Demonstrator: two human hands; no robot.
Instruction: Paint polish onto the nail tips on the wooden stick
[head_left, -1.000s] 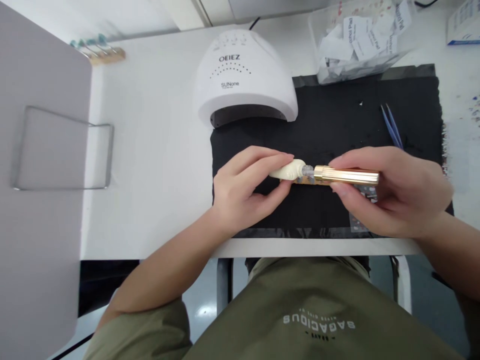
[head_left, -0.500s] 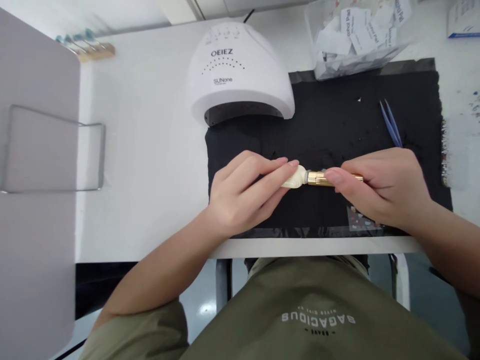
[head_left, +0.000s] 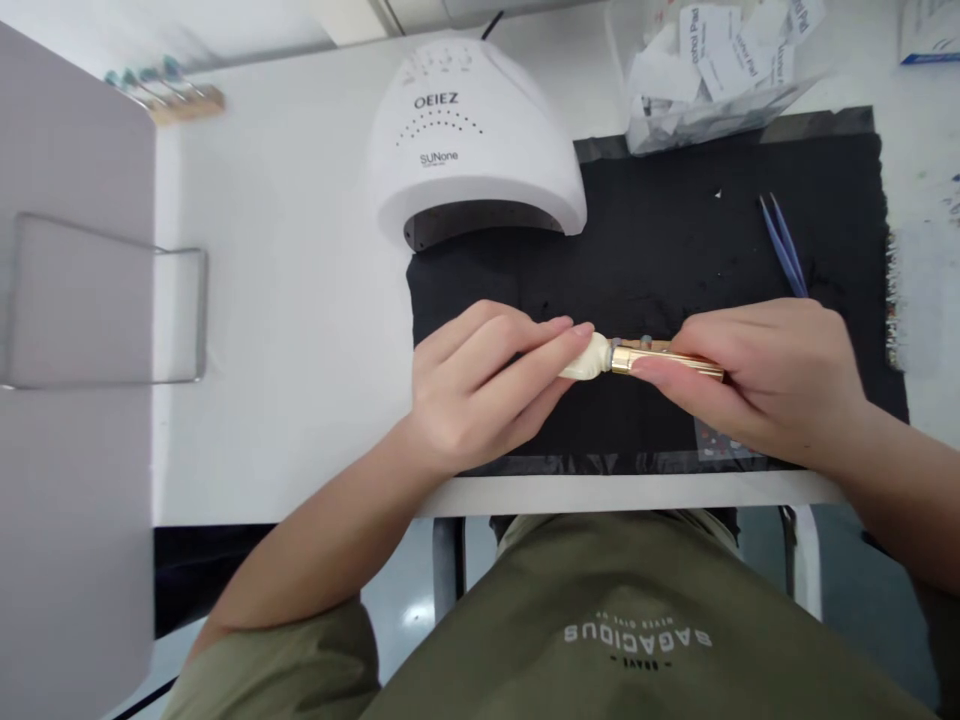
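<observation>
A cream nail polish bottle lies sideways in front of me, with my left hand closed round its body. My fingers cover most of it. Its ribbed gold cap points to the right, gripped by my right hand with the thumb along it. Cap and bottle meet at the neck; whether the cap is loose I cannot tell. Just behind the cap, a thin wooden-coloured strip with small grey-blue pieces shows in part. Blue tweezers lie beyond my right hand.
A white nail lamp stands at the back on the table's black cloth. Behind the cloth sits a clear bin of alcohol pad wrappers. A wooden holder is at far left. Under my right wrist lies a clear sheet with small pieces.
My right thumb has slid left along the gold cap, towards the bottle's neck. More of the strip behind the cap shows. The left hand keeps its hold; the view has shifted slightly.
</observation>
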